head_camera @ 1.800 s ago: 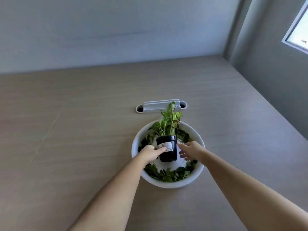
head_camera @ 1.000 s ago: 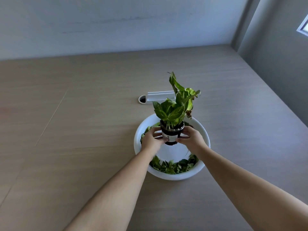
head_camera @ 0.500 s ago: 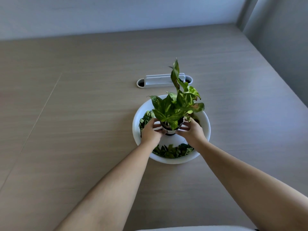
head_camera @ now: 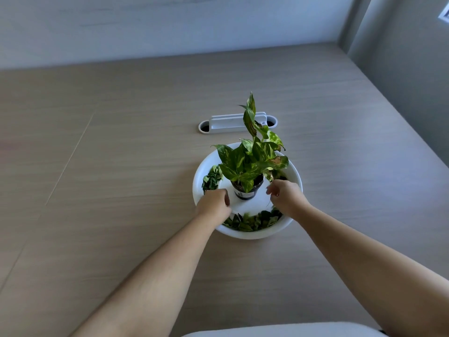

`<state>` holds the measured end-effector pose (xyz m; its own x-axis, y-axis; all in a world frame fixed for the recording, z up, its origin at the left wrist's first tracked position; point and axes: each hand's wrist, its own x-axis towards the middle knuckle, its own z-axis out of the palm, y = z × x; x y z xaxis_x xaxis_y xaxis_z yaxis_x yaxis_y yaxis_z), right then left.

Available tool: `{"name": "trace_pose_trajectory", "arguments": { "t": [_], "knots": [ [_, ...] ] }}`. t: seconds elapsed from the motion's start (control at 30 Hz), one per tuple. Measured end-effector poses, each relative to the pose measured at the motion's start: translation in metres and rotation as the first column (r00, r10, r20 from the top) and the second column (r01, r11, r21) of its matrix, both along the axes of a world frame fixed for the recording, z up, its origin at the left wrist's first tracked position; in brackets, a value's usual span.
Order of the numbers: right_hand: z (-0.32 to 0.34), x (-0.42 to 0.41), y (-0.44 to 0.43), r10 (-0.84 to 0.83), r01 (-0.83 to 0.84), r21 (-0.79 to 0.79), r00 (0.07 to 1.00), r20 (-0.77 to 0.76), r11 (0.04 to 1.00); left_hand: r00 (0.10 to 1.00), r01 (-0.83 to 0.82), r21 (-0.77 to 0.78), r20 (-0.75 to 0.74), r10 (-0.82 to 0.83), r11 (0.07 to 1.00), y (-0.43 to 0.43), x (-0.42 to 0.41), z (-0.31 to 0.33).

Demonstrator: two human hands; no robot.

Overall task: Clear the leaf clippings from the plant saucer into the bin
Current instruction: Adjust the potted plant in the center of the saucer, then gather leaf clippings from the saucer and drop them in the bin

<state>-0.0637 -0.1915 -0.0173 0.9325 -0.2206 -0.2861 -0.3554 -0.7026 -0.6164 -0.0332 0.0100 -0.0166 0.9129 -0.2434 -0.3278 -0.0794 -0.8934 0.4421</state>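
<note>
A small black plastic pot point(head_camera: 247, 190) of variegated green leaves stands in a round white saucer point(head_camera: 295, 173) ringed with leaf clippings point(head_camera: 250, 221); both hands, left point(head_camera: 213, 205) and right point(head_camera: 285, 197), hover beside it, fingers curled, above the wood-grain tabletop point(head_camera: 121, 166)

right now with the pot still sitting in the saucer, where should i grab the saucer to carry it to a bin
Take the saucer by its raised white rim, one hand on each side, left and right. The rim flares up and outward, so fingers can probably hook under it. The plant pot stands upright on the centre platform and leaf clippings fill the trough, so keep it level.
</note>
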Motion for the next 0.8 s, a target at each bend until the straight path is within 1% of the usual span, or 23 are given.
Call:
{"name": "trace_pose_trajectory", "arguments": {
  "t": [0.07,0.13,0.2,0.3,0.43,0.5,0.7,0.8],
  "knots": [
    [0.006,-0.006,0.000,0.197,-0.207,-0.123,0.977,-0.086,0.971,0.990,0.142,0.089,-0.022,-0.141,0.986,0.003,-0.008,0.001],
    [0.008,-0.013,0.005,0.343,-0.369,-0.206,0.927,-0.151,0.906,0.970,0.242,0.153,-0.029,-0.241,0.958,0.003,-0.015,0.001],
    [0.006,-0.019,0.012,0.415,-0.455,-0.249,0.888,-0.199,0.855,0.953,0.301,0.173,-0.022,-0.302,0.938,0.000,-0.019,0.001],
    [0.002,-0.023,0.023,0.460,-0.518,-0.288,0.853,-0.246,0.805,0.953,0.302,0.163,-0.014,-0.304,0.939,-0.004,-0.023,0.004],
    [-0.003,-0.021,0.032,0.447,-0.508,-0.326,0.860,-0.248,0.797,0.950,0.303,0.187,0.020,-0.312,0.934,-0.009,-0.027,0.005],
    [-0.007,-0.021,0.034,0.444,-0.499,-0.319,0.866,-0.231,0.806,0.950,0.299,0.187,0.028,-0.310,0.936,-0.012,-0.028,0.003],
    [-0.005,-0.020,0.032,0.405,-0.438,-0.258,0.898,-0.171,0.861,0.969,0.247,0.060,-0.021,-0.246,0.967,-0.012,-0.026,-0.001],
    [0.004,-0.018,0.030,0.326,-0.342,-0.223,0.939,-0.108,0.913,0.974,0.225,-0.011,-0.009,-0.225,0.974,-0.007,-0.018,0.005]
  ]
}}
